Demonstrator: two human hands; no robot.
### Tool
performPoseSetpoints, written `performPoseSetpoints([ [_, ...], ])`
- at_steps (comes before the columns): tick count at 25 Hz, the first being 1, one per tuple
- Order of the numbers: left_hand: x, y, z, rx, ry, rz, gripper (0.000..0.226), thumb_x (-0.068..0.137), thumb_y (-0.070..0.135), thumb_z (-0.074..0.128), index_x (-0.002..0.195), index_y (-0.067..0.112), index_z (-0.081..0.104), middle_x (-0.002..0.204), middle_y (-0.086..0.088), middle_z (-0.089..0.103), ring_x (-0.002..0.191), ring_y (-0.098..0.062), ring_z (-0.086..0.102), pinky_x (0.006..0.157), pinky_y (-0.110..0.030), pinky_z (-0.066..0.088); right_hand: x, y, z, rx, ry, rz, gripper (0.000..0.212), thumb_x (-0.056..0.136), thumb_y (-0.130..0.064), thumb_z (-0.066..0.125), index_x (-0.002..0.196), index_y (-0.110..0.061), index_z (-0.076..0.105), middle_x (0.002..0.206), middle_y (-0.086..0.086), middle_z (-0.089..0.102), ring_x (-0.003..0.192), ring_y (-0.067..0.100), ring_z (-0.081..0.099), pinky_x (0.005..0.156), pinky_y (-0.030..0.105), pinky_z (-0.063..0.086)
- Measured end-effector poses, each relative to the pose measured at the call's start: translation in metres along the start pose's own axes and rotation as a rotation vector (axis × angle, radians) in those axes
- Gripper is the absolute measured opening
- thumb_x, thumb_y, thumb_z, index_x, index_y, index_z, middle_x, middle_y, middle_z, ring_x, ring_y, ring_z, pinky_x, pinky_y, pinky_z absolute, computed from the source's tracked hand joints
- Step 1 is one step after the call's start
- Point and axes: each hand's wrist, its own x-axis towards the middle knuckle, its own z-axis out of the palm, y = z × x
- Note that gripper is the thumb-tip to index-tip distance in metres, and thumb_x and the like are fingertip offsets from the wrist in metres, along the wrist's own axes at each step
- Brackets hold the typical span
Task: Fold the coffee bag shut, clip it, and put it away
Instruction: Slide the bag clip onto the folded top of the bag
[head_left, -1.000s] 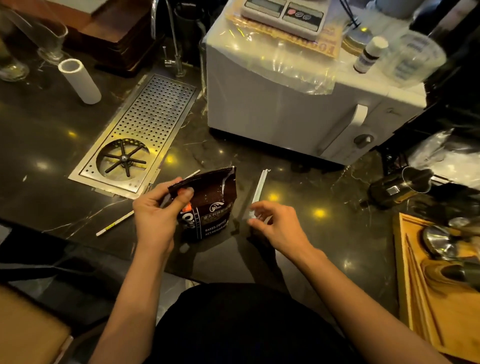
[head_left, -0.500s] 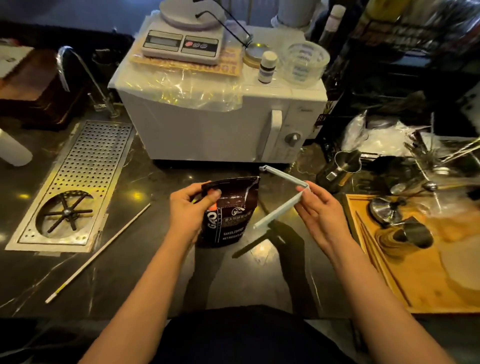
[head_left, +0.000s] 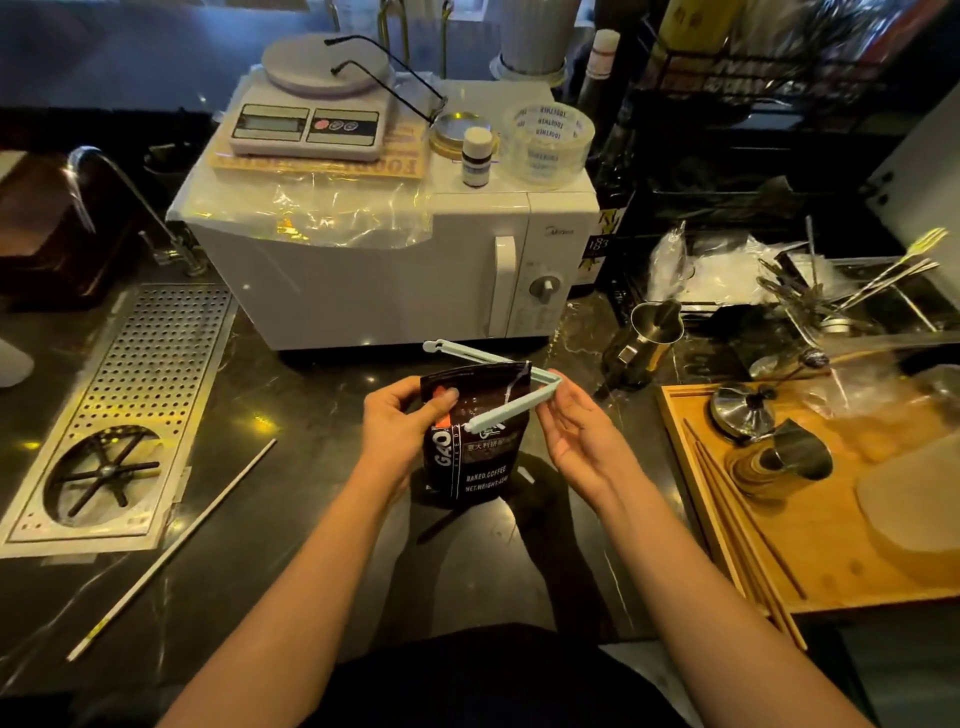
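A dark coffee bag (head_left: 480, 457) with white lettering stands upright on the black counter, its top folded over. My left hand (head_left: 402, 421) pinches the folded top at the bag's left side. My right hand (head_left: 576, 431) holds a pale green sealing clip (head_left: 511, 405) by its hinge at the bag's upper right corner. The clip is spread into a V: one arm runs behind the bag top, the other slants across the front.
A white microwave (head_left: 415, 270) with a kitchen scale (head_left: 311, 122) on top stands just behind the bag. A perforated metal drip tray (head_left: 156, 364) is set into the counter at left, with a thin white stick (head_left: 171, 551) beside it. A wooden tray (head_left: 831, 530) and a steel pitcher (head_left: 649, 338) sit at right.
My right hand picked the clip up from the counter, spread it apart and brought it left onto the bag's top. My left hand has kept hold of the fold.
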Motion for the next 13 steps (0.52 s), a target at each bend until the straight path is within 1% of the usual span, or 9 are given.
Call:
performPoseSetpoints([
  [6, -0.005, -0.001, -0.002, -0.037, 0.032, 0.002, 0.017, 0.082, -0.003, 0.068, 0.093, 0.010, 0.072, 0.074, 0.007, 0.075, 0.071, -0.003, 0.071, 0.062, -0.016, 0.054, 0.003, 0.006, 0.012, -0.137, 0.000, -0.034, 0.016, 0.093, -0.003, 0.056, 0.103, -0.004, 0.067, 0.087, 0.008, 0.076, 0.082, 0.015, 0.075, 0.065, 0.022, 0.060],
  [9, -0.005, -0.003, -0.002, -0.046, 0.039, 0.010, 0.019, 0.083, -0.004, 0.068, 0.094, 0.011, 0.072, 0.080, 0.001, 0.074, 0.073, -0.003, 0.070, 0.065, -0.016, 0.055, 0.003, 0.005, 0.013, -0.305, 0.004, -0.065, 0.018, 0.092, -0.009, 0.059, 0.107, -0.009, 0.069, 0.094, 0.005, 0.073, 0.084, 0.012, 0.072, 0.066, 0.021, 0.057],
  [11, -0.006, -0.003, -0.002, -0.044, 0.034, 0.015, 0.020, 0.083, -0.004, 0.068, 0.095, 0.010, 0.072, 0.082, 0.000, 0.072, 0.074, -0.004, 0.070, 0.067, -0.017, 0.055, 0.004, 0.005, 0.013, -0.439, 0.020, -0.094, 0.020, 0.092, -0.013, 0.061, 0.110, -0.012, 0.069, 0.095, 0.002, 0.072, 0.084, 0.010, 0.069, 0.067, 0.021, 0.052],
  [13, -0.005, -0.005, -0.003, -0.035, 0.033, 0.002, 0.019, 0.083, -0.001, 0.069, 0.097, 0.011, 0.073, 0.082, 0.000, 0.073, 0.076, -0.006, 0.070, 0.067, -0.019, 0.055, 0.005, 0.006, 0.015, -0.537, 0.042, -0.133, 0.017, 0.092, -0.015, 0.062, 0.107, -0.014, 0.070, 0.089, -0.002, 0.071, 0.080, 0.009, 0.062, 0.065, 0.022, 0.042],
])
